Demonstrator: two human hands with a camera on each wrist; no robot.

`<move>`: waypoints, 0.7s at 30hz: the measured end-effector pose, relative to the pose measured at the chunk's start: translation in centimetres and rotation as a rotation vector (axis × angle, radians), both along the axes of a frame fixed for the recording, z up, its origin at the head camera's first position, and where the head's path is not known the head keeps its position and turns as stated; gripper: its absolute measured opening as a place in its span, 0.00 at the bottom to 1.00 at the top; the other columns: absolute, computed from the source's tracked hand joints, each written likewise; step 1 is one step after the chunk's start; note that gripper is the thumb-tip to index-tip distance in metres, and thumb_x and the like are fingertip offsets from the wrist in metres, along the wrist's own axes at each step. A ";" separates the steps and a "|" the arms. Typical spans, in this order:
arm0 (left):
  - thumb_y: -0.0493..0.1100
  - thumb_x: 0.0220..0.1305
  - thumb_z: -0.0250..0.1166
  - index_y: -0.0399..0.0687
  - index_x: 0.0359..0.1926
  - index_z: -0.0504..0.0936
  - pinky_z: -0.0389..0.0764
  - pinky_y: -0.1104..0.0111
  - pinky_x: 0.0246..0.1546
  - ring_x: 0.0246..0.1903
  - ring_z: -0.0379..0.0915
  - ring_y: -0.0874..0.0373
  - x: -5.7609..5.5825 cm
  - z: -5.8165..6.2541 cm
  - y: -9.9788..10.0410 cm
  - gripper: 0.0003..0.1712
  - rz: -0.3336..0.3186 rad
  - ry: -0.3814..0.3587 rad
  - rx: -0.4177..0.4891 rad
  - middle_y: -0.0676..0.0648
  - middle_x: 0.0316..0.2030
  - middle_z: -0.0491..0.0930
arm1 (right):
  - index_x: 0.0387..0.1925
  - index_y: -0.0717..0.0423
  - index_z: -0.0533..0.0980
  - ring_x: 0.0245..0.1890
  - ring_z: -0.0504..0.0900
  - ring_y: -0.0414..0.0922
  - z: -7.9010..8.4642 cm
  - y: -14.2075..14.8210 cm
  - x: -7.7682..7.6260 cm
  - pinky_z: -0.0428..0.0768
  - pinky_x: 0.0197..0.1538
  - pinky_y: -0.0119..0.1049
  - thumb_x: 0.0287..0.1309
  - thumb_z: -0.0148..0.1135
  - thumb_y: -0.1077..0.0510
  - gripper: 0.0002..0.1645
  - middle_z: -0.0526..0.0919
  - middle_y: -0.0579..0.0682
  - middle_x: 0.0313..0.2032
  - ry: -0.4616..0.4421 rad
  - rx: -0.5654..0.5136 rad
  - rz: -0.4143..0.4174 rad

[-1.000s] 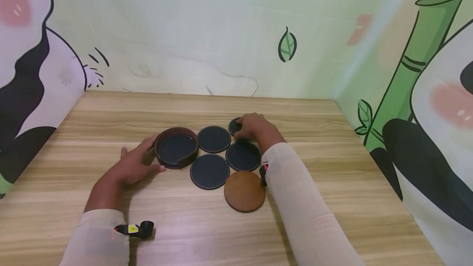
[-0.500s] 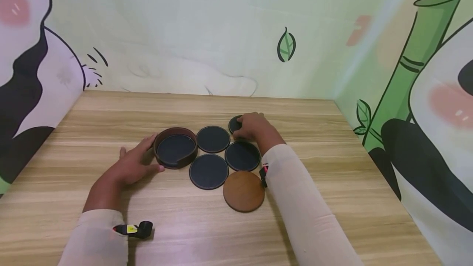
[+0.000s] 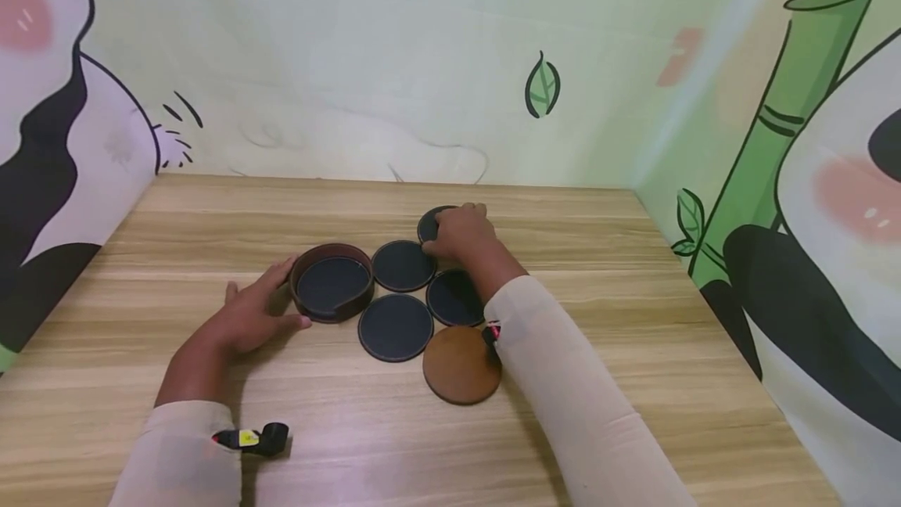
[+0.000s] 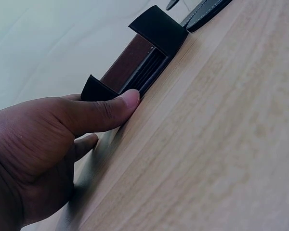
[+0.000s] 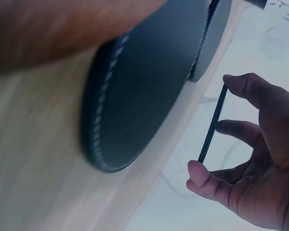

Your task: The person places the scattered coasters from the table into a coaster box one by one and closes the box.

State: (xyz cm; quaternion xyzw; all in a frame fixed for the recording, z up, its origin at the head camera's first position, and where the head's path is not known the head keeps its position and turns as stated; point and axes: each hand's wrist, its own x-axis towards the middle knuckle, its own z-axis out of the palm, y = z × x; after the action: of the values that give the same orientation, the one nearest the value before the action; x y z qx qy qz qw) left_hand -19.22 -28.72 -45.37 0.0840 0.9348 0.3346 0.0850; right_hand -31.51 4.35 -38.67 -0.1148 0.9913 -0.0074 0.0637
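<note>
Pale green covers the printed wall (image 3: pixel 317 61) ahead of you, and the wooden table (image 3: pixel 352 444) meets it along a straight back edge, its two sides slanting outward toward you. Your right sleeve (image 3: pixel 577 405) reaches forward and leftward over the table, while your left sleeve (image 3: pixel 179 452) comes up from the lower left. Your left hand (image 3: pixel 249 319) lies low, thumb and fingers spread in a wide C against the left side of the holder (image 3: pixel 355 305), thumb tip before the gap in its wall. Your right hand (image 3: pixel 464 233) is back-side up, pinching the lifted coaster (image 5: pixel 213 127) by opposite edges between your fingertips, raised above the table. You have a strip of table between that hand and the back edge, and a broad stretch from it to the right edge. The holder sits upright, its mouth facing up, stacked layers showing through the gap. Just right of it lie three black coasters (image 3: pixel 396 327), flat and close-set; you cannot tell whether every rim touches. The brown coaster (image 3: pixel 461 366) lies nearest you, beside your right cuff. Smallest is the wrist unit (image 3: pixel 253 439) on your left cuff, jutting rightward over the table.
</note>
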 end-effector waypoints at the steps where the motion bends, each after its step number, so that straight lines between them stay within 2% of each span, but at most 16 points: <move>1: 0.56 0.69 0.76 0.53 0.90 0.42 0.19 0.23 0.79 0.84 0.42 0.21 0.0 0.0 0.0 0.64 0.000 -0.001 0.000 0.28 0.86 0.47 | 0.77 0.48 0.76 0.72 0.72 0.62 0.1 -0.3 0.1 0.88 0.64 0.53 0.73 0.64 0.34 0.40 0.81 0.59 0.71 -0.006 -0.002 -0.003; 8: 0.56 0.69 0.76 0.53 0.90 0.42 0.19 0.22 0.78 0.84 0.42 0.21 -0.1 -0.1 0.0 0.64 -0.001 0.005 0.000 0.28 0.86 0.48 | 0.79 0.44 0.73 0.71 0.72 0.60 0.5 -1.7 0.9 0.89 0.63 0.51 0.74 0.63 0.31 0.41 0.80 0.57 0.73 -0.015 0.011 0.034; 13: 0.56 0.69 0.76 0.52 0.90 0.42 0.19 0.23 0.78 0.84 0.42 0.21 0.0 0.1 0.0 0.64 -0.004 0.004 0.004 0.27 0.86 0.47 | 0.79 0.44 0.73 0.72 0.71 0.61 0.8 -2.8 1.6 0.89 0.63 0.52 0.73 0.64 0.32 0.41 0.80 0.58 0.72 -0.021 -0.028 0.065; 21: 0.55 0.68 0.77 0.50 0.90 0.44 0.18 0.23 0.78 0.85 0.40 0.23 0.2 0.1 0.0 0.64 -0.003 0.013 0.028 0.28 0.86 0.49 | 0.81 0.43 0.70 0.74 0.72 0.61 1.0 -4.5 2.6 0.85 0.68 0.52 0.74 0.63 0.32 0.42 0.81 0.55 0.73 -0.060 -0.040 0.138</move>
State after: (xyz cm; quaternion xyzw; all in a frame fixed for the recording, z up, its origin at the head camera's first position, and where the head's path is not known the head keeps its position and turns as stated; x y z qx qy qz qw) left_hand -19.07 -28.72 -45.23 0.0887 0.9304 0.3470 0.0785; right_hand -28.92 -0.20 -37.67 -0.1839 0.9783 -0.0263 0.0916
